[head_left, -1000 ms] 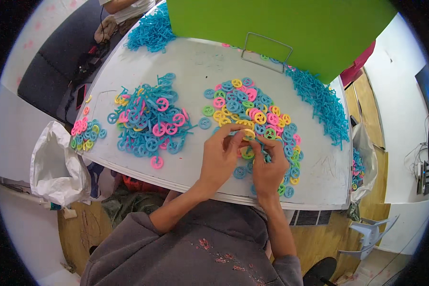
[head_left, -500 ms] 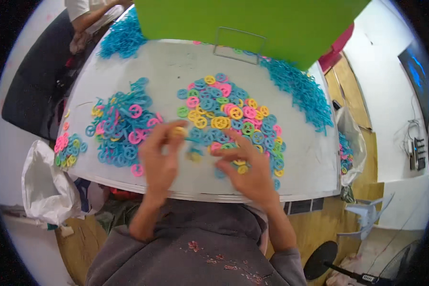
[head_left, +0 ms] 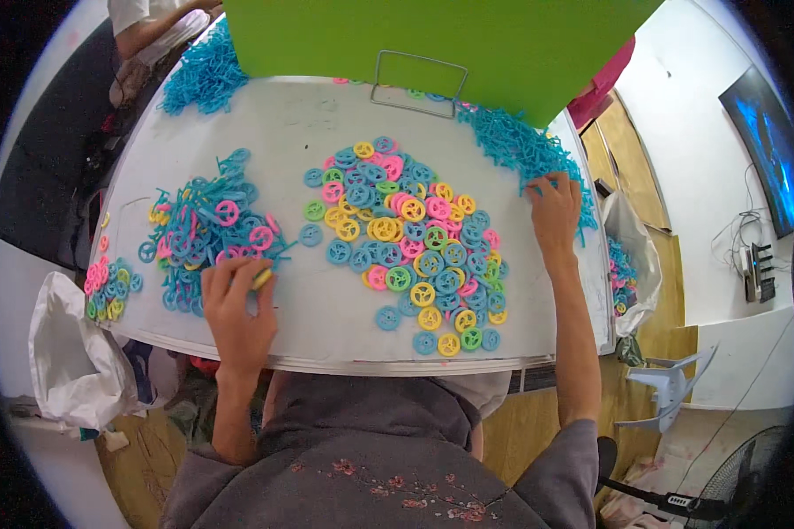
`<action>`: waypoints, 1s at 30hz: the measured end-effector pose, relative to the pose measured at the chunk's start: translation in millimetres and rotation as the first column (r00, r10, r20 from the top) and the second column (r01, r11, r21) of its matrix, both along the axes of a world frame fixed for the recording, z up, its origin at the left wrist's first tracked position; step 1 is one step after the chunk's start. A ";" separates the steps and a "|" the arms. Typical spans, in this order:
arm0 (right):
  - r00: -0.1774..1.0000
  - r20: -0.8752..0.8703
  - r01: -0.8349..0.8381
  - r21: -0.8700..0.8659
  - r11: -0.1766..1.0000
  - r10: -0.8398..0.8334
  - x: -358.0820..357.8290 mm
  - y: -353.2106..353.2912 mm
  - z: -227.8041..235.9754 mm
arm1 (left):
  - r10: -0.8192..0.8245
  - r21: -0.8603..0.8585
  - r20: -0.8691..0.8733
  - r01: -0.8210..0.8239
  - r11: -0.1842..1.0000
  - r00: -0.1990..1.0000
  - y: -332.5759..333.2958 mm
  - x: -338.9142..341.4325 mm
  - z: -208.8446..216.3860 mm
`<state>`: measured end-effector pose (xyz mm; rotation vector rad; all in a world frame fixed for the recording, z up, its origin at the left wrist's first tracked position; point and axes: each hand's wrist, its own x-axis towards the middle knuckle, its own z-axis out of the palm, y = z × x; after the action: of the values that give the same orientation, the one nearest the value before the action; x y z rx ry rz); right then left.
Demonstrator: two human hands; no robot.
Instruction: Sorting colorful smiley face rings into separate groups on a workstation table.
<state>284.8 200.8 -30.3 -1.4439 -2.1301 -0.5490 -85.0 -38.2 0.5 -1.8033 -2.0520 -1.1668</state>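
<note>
My left hand (head_left: 238, 309) is closed, with a yellow plastic wheel (head_left: 261, 279) seen nearly edge-on between thumb and fingers. It hovers at the near edge of a pile of blue sticks fitted with coloured wheels (head_left: 205, 225). My right hand (head_left: 557, 216) reaches far right, fingertips pinched at the near edge of a heap of thin blue plastic sticks (head_left: 516, 145); the fingers partly hide what they grip. Between the hands spreads a batch of loose spoked wheels (head_left: 419, 238) in blue, yellow, pink and green.
A green panel (head_left: 432, 44) with a wire frame (head_left: 419, 84) stands at the table's back. Another blue stick heap (head_left: 205, 75) lies far left, with a small wheel cluster (head_left: 110, 286) nearer. White sacks (head_left: 75, 353) hang by both sides. A person's arm (head_left: 154, 33) shows far left.
My hands have moved apart from the middle. The left went left and down with the yellow wheel; the right went far right to the stick heap. The whole view has shifted slightly.
</note>
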 end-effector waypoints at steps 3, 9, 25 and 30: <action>1.000 0.008 -0.028 0.018 0.999 0.028 -1.4 1.4 -0.2 | -0.036 -0.010 0.004 0.036 0.999 0.999 -2.5 5.3 -8.2; 1.000 0.017 -0.013 0.013 1.000 0.013 1.2 2.5 -4.7 | -0.063 -0.086 0.007 0.063 0.994 0.998 -0.6 19.0 7.6; -0.254 -0.920 -0.665 -0.057 0.745 -0.297 -49.8 -77.5 33.1 | -0.143 -0.144 -0.034 0.137 0.980 0.989 77.4 20.8 -16.3; -0.217 -0.892 -0.752 -0.107 0.650 -0.397 -77.3 -103.9 39.7 | -0.105 -0.053 0.692 0.195 0.979 0.715 65.4 44.7 20.4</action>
<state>207.5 96.9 9.4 -0.8829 -0.8731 1.5207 -40.3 27.2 20.9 -1.7811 -2.4068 -2.0593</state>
